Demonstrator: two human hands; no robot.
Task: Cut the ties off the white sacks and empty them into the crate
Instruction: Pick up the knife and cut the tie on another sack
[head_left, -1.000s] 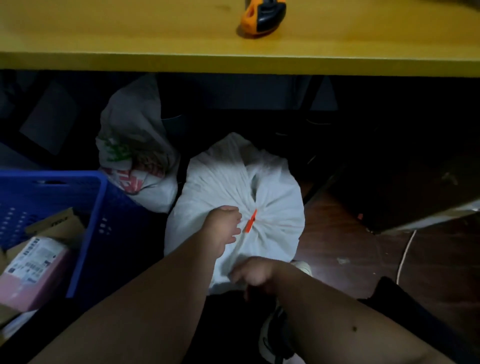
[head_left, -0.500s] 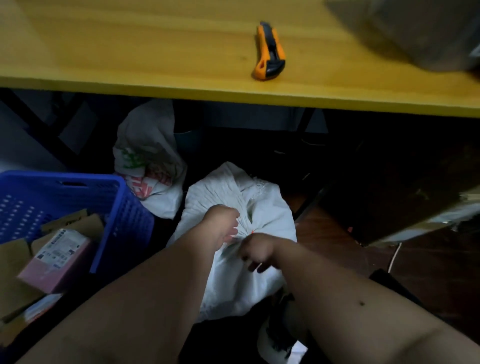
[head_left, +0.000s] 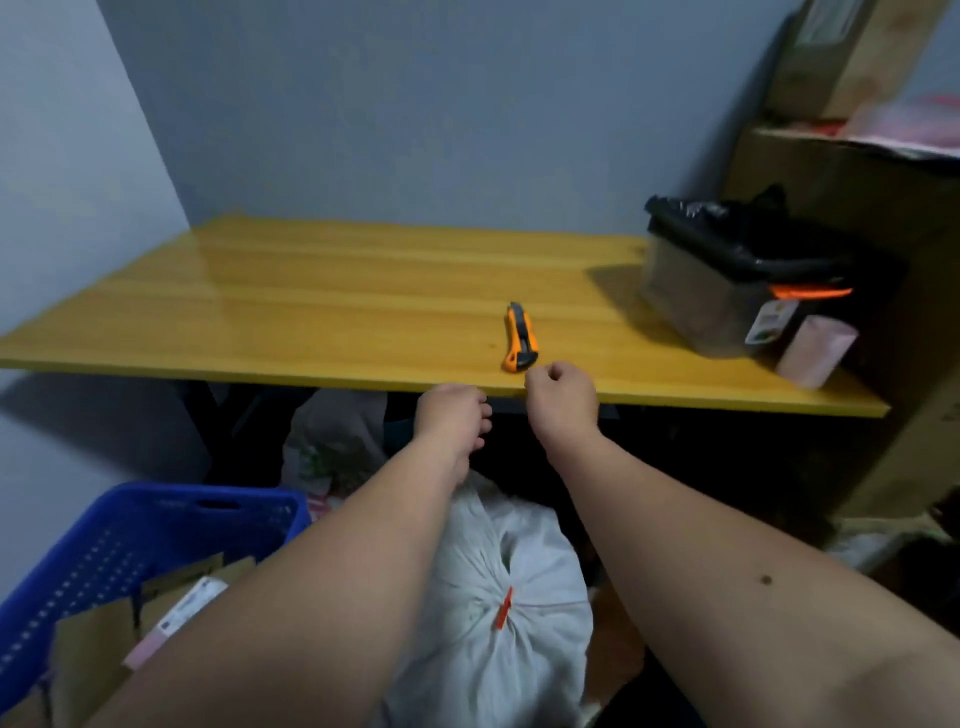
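Note:
A white sack (head_left: 498, 639) lies on the floor under the table, its neck gathered by an orange tie (head_left: 503, 616). A second, printed sack (head_left: 332, 447) stands behind it in the shadow. The blue crate (head_left: 130, 540) at lower left holds cardboard and a pink parcel. An orange utility knife (head_left: 519, 338) lies on the yellow table (head_left: 311, 312) near its front edge. My right hand (head_left: 563, 397) is raised just in front of the knife, fingers curled, holding nothing. My left hand (head_left: 452, 418) hovers beside it below the table edge, fingers relaxed and empty.
A dark bin lined with a black bag (head_left: 727, 291) and a pink roll (head_left: 815, 353) stand at the table's right end. Stacked cardboard boxes (head_left: 857, 182) fill the right side. Walls close off the back and left.
Both hands let go of the white sack and rose to the table's front edge. My view tilted up from the floor to the tabletop.

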